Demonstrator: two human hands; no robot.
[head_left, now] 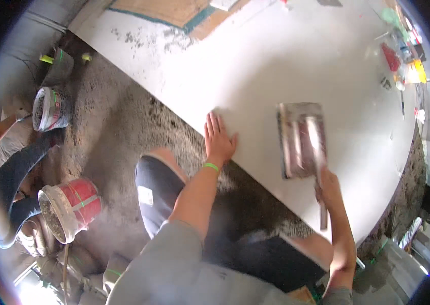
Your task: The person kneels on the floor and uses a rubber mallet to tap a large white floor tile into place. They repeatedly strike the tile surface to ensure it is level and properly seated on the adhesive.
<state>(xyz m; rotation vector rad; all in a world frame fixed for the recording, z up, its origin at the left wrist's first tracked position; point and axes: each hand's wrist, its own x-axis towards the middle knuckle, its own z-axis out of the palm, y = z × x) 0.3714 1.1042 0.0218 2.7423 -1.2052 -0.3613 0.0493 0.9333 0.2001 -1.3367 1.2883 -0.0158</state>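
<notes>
My left hand [219, 140] lies flat near the edge of a large white slab [255, 76], fingers spread, with a green band at the wrist. In my right hand [329, 189] I grip a tool with a broad rectangular head [301, 142]. The head is grey and reddish, streaked by motion, and its exact kind cannot be made out. It is over the slab, to the right of my left hand; whether it touches the slab is unclear. The tool's handle sticks out behind my fist.
Rough grey ground [118, 122] borders the slab on the left. A red-and-white bucket [80, 203] and a white bucket [47, 109] stand there, near another person's arm [4, 129] and dark-clad legs. A brown board [164, 11] lies at the far edge; several small items sit at far right.
</notes>
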